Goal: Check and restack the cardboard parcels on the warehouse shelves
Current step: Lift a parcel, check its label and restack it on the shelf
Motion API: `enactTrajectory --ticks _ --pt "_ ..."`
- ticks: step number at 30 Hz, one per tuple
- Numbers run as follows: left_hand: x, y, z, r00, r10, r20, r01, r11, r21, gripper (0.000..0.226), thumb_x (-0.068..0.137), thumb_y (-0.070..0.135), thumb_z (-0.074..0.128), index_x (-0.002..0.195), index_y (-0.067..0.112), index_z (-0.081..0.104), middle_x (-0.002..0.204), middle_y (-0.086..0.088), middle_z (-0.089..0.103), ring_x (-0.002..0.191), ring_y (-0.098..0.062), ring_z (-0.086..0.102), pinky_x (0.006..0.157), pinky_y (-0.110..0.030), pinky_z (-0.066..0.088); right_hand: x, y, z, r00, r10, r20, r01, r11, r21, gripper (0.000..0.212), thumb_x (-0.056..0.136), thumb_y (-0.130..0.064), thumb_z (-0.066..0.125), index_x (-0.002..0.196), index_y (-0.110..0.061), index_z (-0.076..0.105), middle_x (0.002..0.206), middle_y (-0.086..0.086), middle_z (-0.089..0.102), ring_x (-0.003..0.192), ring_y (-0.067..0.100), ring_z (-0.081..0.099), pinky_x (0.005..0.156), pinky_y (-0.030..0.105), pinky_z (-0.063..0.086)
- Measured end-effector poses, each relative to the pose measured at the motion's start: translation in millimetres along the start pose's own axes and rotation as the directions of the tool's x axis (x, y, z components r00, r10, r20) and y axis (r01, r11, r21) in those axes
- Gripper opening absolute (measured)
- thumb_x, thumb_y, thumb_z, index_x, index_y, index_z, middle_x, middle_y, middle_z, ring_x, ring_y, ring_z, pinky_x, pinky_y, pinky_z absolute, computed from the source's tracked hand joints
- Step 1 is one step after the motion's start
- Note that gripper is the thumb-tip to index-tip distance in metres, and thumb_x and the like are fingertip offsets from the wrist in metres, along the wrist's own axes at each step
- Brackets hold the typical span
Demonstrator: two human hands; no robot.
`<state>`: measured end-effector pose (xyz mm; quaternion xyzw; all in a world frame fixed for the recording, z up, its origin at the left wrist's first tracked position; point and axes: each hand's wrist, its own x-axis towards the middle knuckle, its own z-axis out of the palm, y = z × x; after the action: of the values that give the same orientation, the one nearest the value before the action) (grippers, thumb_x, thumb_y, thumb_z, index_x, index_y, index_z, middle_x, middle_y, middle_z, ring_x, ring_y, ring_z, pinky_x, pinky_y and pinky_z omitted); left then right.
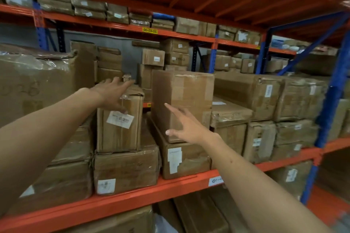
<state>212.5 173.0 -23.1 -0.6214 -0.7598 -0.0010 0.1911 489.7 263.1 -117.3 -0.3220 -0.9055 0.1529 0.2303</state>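
Reaching out, the left hand [111, 91] lies flat on top of a tall box [121, 119] with a white sticker, fingers apart. The right hand [186, 125] floats with fingers spread wide, just in front of a bigger box [181, 100] to the right. Both boxes stand on other boxes on the orange shelf [132, 193].

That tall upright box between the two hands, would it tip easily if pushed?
Probably. The tall box stands on its narrow end atop a flat parcel, so a push high up could topple it. Its glossy tape may feel slippery. Weight can't be judged.
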Motion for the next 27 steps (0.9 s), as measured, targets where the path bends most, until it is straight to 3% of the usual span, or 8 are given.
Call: enactTrajectory --ticks 2,5,9,13,17,21,23,27 --pt "7 19 -6 0.999 0.045 -0.027 -0.046 0.999 -0.020 0.117 0.080 0.058 0.075 0.158 0.041 -0.009 0.164 -0.016 0.016 0.148 -0.041 0.026 0.117 -0.054 0.033 -11 18 0 0.996 0.071 -0.049 -0.068 0.995 0.067 0.090 0.093 -0.050 0.071 0.151 -0.071 0.005 0.172 -0.003 0.009 0.158 0.028 0.014 0.123 0.055 0.024" --pt "21 52 -14 0.991 0.113 -0.068 -0.114 0.993 -0.010 0.114 0.080 0.064 0.071 0.156 0.045 -0.013 0.163 -0.016 0.016 0.148 -0.040 0.024 0.116 -0.054 0.034 -22 48 6 0.981 0.177 -0.083 -0.162 0.974 0.156 0.092 0.092 -0.056 0.071 0.150 -0.072 0.002 0.174 -0.003 0.003 0.160 0.021 -0.001 0.124 0.054 0.015" --pt "45 100 -26 0.978 0.158 -0.136 -0.160 0.987 -0.009 0.115 0.080 0.063 0.072 0.157 0.042 -0.012 0.165 -0.017 0.011 0.150 -0.042 0.021 0.119 -0.055 0.030 -25 85 6 0.964 0.238 -0.119 -0.205 0.950 0.234 0.097 0.091 -0.058 0.070 0.154 -0.066 -0.003 0.174 0.001 -0.001 0.160 0.022 0.002 0.123 0.051 0.016" --pt "74 148 -36 0.955 0.190 -0.226 -0.189 0.982 0.027 0.118 0.080 0.062 0.073 0.159 0.040 -0.012 0.166 -0.019 0.000 0.152 -0.044 0.008 0.122 -0.054 0.014 -22 117 -5 0.961 0.238 -0.140 -0.199 0.949 0.242 0.100 0.094 -0.052 0.070 0.154 -0.064 -0.008 0.172 -0.002 -0.020 0.160 0.025 -0.004 0.123 0.056 0.016" --pt "112 180 -39 0.965 0.109 -0.238 -0.099 0.994 0.053 0.132 0.070 0.065 0.080 0.157 0.043 -0.017 0.167 -0.017 -0.010 0.152 -0.046 -0.005 0.119 -0.068 0.003 -10 158 -21 0.973 0.188 -0.134 -0.155 0.962 0.224 0.093 0.093 -0.059 0.067 0.160 -0.055 0.004 0.174 -0.001 -0.001 0.159 0.024 0.009 0.125 0.054 0.023" --pt "134 192 -35 0.987 -0.041 -0.152 0.033 0.998 -0.055 0.125 0.069 0.063 0.082 0.158 0.043 -0.003 0.165 -0.013 0.011 0.149 -0.046 0.014 0.113 -0.072 0.024 1 179 -1 0.947 0.297 -0.124 -0.246 0.917 0.314 0.085 0.094 -0.065 0.060 0.163 -0.036 0.020 0.152 0.009 0.051 0.139 0.028 0.050 0.113 0.049 0.044" --pt "138 192 -30 0.987 -0.078 -0.142 0.066 0.994 -0.082 0.112 0.072 0.059 0.082 0.157 0.039 0.012 0.159 -0.013 0.027 0.144 -0.043 0.026 0.110 -0.065 0.036 3 186 19 0.929 0.354 -0.110 -0.308 0.902 0.302 0.089 0.099 -0.061 0.055 0.166 -0.030 0.005 0.155 0.014 0.045 0.139 0.032 0.048 0.114 0.049 0.041" --pt "138 185 -23 0.972 -0.112 -0.205 0.100 0.993 -0.067 0.095 0.076 0.054 0.080 0.151 0.031 0.026 0.147 -0.012 0.043 0.137 -0.039 0.036 0.102 -0.058 0.043 9 192 47 0.939 0.340 -0.047 -0.313 0.905 0.290 0.101 0.100 -0.062 0.052 0.158 -0.039 -0.028 0.172 0.015 0.010 0.152 0.036 0.030 0.118 0.051 0.031"
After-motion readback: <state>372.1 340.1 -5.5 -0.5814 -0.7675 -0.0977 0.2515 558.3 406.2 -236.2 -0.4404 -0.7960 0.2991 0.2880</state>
